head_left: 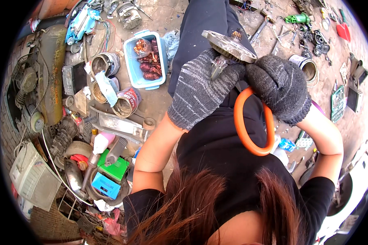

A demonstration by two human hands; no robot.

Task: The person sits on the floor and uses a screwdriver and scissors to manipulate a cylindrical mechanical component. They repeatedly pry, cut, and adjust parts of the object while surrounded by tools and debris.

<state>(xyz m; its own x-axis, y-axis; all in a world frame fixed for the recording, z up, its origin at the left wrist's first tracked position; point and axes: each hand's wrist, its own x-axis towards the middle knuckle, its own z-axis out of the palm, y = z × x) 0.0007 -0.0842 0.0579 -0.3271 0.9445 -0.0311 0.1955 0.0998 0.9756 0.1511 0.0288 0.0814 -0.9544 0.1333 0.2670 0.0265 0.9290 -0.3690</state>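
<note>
My left hand [204, 85], in a dark grey knit glove, is closed around the underside of a worn, round grey metal part [229, 47]. The part is tilted, its disc seen nearly edge-on, with a small brownish piece [236, 35] standing on its far face. Beside it, my right hand [279, 87], gloved alike, is curled into a fist close against the left fingers. From that fist hangs an orange loop-shaped handle [239, 118], in front of my black shirt. The other end of the handled tool is hidden by the glove.
Left of my leg stands a light blue plastic basket [164, 67] holding copper-coloured coils. Several open tins [126, 102], a green box [113, 165] and a blue box [105, 185] lie farther left. At the right are a tin [308, 69], a circuit board [337, 104] and a green tool body [297, 18].
</note>
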